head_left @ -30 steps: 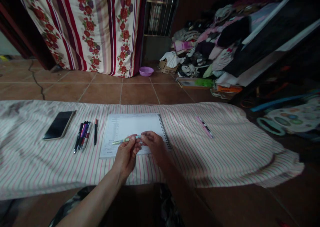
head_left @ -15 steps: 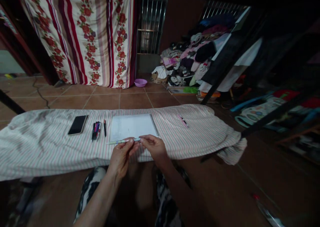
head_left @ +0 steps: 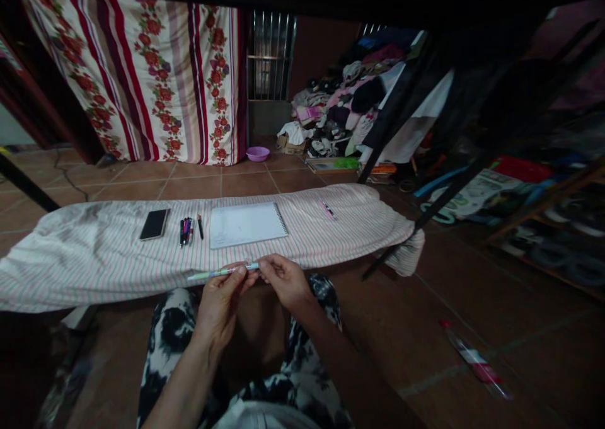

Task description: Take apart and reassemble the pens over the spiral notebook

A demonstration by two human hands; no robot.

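My left hand (head_left: 227, 290) is closed around a slim pale green and light blue pen (head_left: 208, 273), which lies nearly level above the front edge of the cloth-covered surface. At the pen's right end, the fingers of my right hand (head_left: 286, 278) pinch its tip. Just beyond my hands a spiral notebook (head_left: 246, 227) lies open at a pale page. Left of it are a lone dark pen (head_left: 200, 227), a row of several pens (head_left: 186, 232) and a dark-screened phone (head_left: 154, 225). A pink and black pen (head_left: 328, 210) rests to the right.
Striped cloth (head_left: 118, 259) covers the long surface. Dark metal posts (head_left: 401, 246) rise at its sides. On the floor are a plastic bottle (head_left: 475, 358) at right, a purple basin (head_left: 258, 154) and a heap of clothes (head_left: 345, 101) behind. A floral curtain (head_left: 179, 89) hangs at the back.
The view has tilted down and turned right, showing more of my legs and the floor bottle. Both hands still hold the pen, now nearer me and clear of the notebook.
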